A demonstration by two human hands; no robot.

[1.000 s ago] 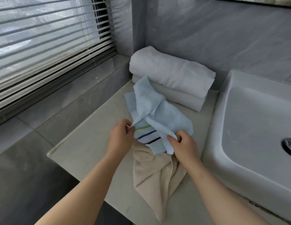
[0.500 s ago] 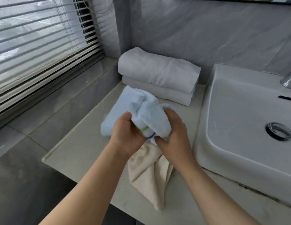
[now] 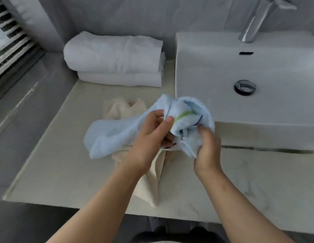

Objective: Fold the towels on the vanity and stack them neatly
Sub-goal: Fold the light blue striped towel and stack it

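Soft cool daylight enters through blinds (image 3: 9, 41) at upper left; scene fairly dim, bluish-grey cast. Shadows faint, diffuse. Bright streaks on chrome faucet (image 3: 254, 20), pale sheen on grey ledge (image 3: 24, 95). Whole frame soft; motion smear on blue towel (image 3: 114, 134). Wide-angle bending at edges, vanity top (image 3: 65, 172) front line bowed.

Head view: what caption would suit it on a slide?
Left hand and right hand grip a crumpled blue towel over a beige towel.

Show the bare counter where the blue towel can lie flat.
Free: counter left of the beige towel, in front of the white towel stack; also the strip in front of the sink. Crowded: the middle, covered by the beige towel.
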